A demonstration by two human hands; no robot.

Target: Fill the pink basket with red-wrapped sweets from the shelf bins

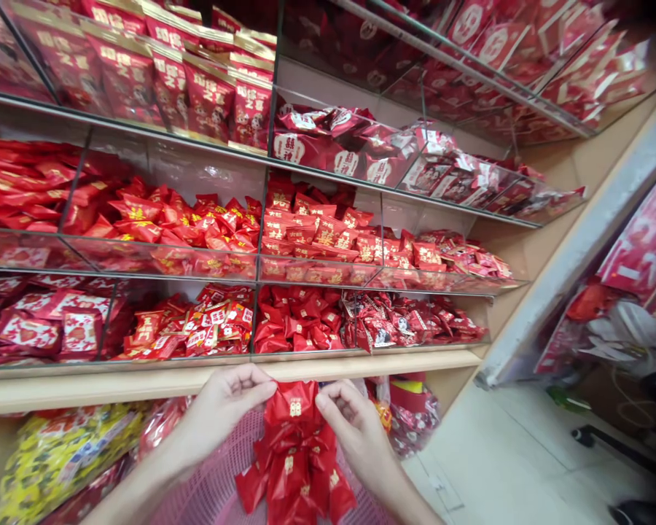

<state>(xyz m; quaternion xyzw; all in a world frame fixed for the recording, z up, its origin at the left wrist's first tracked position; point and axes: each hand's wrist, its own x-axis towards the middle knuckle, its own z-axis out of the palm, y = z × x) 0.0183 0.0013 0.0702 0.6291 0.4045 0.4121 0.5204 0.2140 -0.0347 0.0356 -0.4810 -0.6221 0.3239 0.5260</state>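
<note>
The left hand [227, 405] and the right hand [356, 426] hold between them 1 shiny red plastic packet with gold printing [294, 405], which is above the pink plastic basket with small holes [211, 477]. On each hand the thumb and fingertips are pinched closed at a side of this packet. Just below it, other shiny red packets [292, 485] lie in a heap in the basket. Beyond the basket is a pale wooden ledge [142, 389], and above this, a wooden shelf unit [506, 244] carries many red packets. Left of the basket lies a transparent bag with yellow contents [60, 459].
</note>
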